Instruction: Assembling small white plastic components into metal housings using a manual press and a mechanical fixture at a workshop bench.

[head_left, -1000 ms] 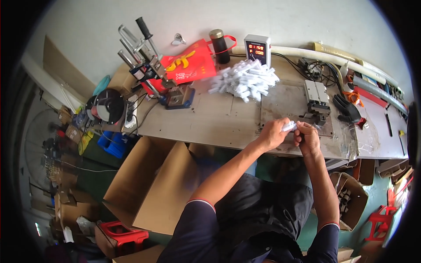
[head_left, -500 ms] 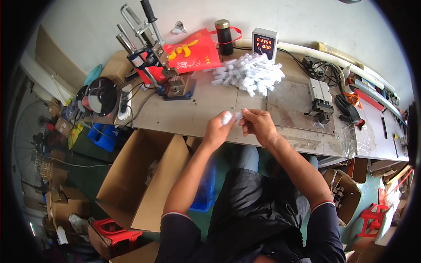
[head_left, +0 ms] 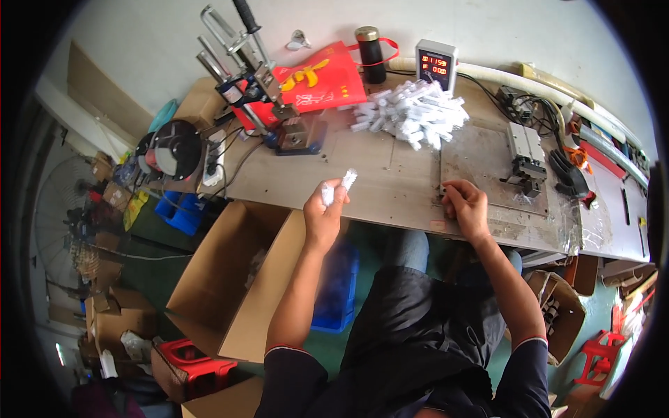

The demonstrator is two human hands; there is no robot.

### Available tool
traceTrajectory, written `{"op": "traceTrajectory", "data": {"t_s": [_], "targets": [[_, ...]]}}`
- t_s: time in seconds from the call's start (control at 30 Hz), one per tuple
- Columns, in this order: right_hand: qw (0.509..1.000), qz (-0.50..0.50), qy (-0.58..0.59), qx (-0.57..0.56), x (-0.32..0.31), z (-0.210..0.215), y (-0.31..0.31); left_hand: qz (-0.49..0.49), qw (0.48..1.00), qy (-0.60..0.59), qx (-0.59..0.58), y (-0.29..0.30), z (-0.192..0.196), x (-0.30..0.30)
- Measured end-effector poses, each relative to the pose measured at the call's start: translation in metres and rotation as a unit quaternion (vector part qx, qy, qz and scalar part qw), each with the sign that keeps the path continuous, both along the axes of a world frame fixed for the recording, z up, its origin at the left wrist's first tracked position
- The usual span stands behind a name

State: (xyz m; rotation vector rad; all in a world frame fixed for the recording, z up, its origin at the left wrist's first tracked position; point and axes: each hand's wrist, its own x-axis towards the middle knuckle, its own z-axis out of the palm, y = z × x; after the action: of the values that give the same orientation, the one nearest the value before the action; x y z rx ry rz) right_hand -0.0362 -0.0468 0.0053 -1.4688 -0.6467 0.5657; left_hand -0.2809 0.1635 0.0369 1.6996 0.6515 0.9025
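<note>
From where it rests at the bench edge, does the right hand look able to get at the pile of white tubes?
Probably yes. The right hand is empty-looking, and only bare bench top lies between it and the pile of white tubes.

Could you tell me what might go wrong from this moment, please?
The left hand pinches two small white pieces at its fingertips, over the workbench edge; a loose grip could drop one beside the open cardboard box below. The right hand rests near the metal fixture, where fingers might get nipped.
</note>
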Motion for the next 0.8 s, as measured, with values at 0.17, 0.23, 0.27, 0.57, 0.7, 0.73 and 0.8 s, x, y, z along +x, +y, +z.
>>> {"op": "traceTrajectory", "data": {"t_s": [0.17, 0.23, 0.27, 0.57, 0.7, 0.73, 0.8], "targets": [[0.999, -0.01, 0.003, 0.034, 0.0, -0.009, 0.0, 0.15, 0.978, 0.109, 0.091, 0.034, 0.009, -0.063], [0.999, -0.003, 0.0, 0.043, 0.001, -0.007, -0.004, 0.206, 0.964, 0.137, 0.096, 0.065, 0.0, -0.113], [0.999, 0.006, -0.004, 0.051, -0.003, -0.004, -0.003, 0.228, 0.958, 0.152, 0.088, 0.083, -0.01, -0.146], [0.999, 0.001, -0.031, 0.007, -0.004, 0.0, -0.004, 0.136, 0.909, 0.394, -0.005, 0.055, -0.011, -0.278], [0.999, 0.004, -0.037, 0.006, -0.008, 0.005, 0.001, 0.001, 0.846, 0.532, 0.027, 0.04, -0.029, -0.293], [0.999, 0.001, -0.042, -0.001, -0.007, 0.005, 0.001, 0.005, 0.816, 0.578, 0.017, 0.043, -0.025, -0.286], [0.999, 0.001, -0.046, -0.003, -0.005, 0.002, 0.002, 0.017, 0.801, 0.599, -0.017, 0.041, -0.018, -0.279]]}}
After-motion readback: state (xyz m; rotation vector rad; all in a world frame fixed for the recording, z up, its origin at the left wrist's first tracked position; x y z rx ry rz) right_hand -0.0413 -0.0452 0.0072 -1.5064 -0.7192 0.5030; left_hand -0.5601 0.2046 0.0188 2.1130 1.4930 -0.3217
